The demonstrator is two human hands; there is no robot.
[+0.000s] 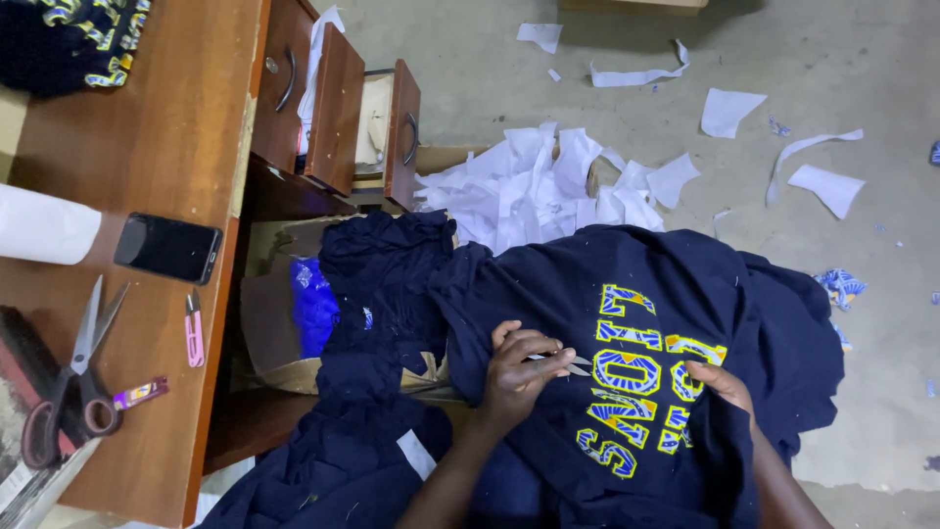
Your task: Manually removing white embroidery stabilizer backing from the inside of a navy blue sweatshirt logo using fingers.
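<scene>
At the far left we see a brown wooden desk (157, 147) carrying a pair of large steel scissors with dark red handles (69, 387), a black smartphone lying face up (167, 248) and a small pink thread snipper (194, 328) near the desk's edge. Next to it two wooden drawers (338, 113) hang open, and below them a torn brown cardboard box (269, 323) holds a bright blue plastic bag (313, 306). Further right, our left hand (519, 372) rests on a navy blue garment with yellow and blue patterned appliqué letters (636, 382), which is spread over our lap; its fingers are pinched together on a small silver thread clipper (568, 362) just beside the letters. Our right hand (720, 382) lies flat on the lettering, fingers loosely apart, pressing the cloth. Behind, a heap of white paper scraps (539, 191) lies on the grey concrete floor (862, 323).
</scene>
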